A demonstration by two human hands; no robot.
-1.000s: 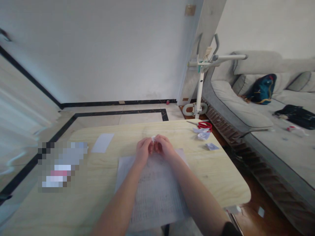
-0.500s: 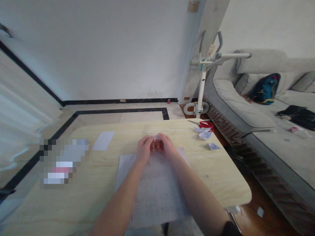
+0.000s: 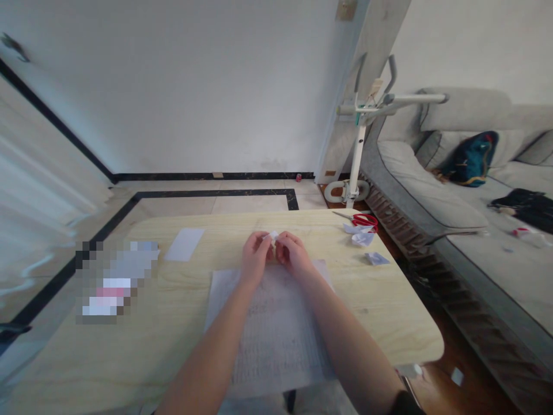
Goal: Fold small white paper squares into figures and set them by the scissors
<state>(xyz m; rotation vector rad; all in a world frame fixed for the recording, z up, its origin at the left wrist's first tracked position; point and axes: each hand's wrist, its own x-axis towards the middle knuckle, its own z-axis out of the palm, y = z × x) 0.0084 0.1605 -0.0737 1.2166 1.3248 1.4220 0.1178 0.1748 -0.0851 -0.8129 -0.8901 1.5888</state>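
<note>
A small piece of white paper is pinched between both hands over the far part of the table. My left hand grips it from the left, thumb and fingers closed on it. From the right, my right hand holds the same piece, its fingers curled. Most of the paper is hidden by the fingers, so its shape cannot be made out. Under my forearms lies a large printed sheet, too blurred to read.
On the wooden table, a blank white sheet lies left of my hands. Red-handled scissors and folded white paper pieces lie at the right edge. A pixelated patch covers something at far left. A grey sofa stands right.
Both hands have shifted slightly at the paper, and a little more of it shows between the fingertips. The whole view has moved a bit; the things on the table stay in place.
</note>
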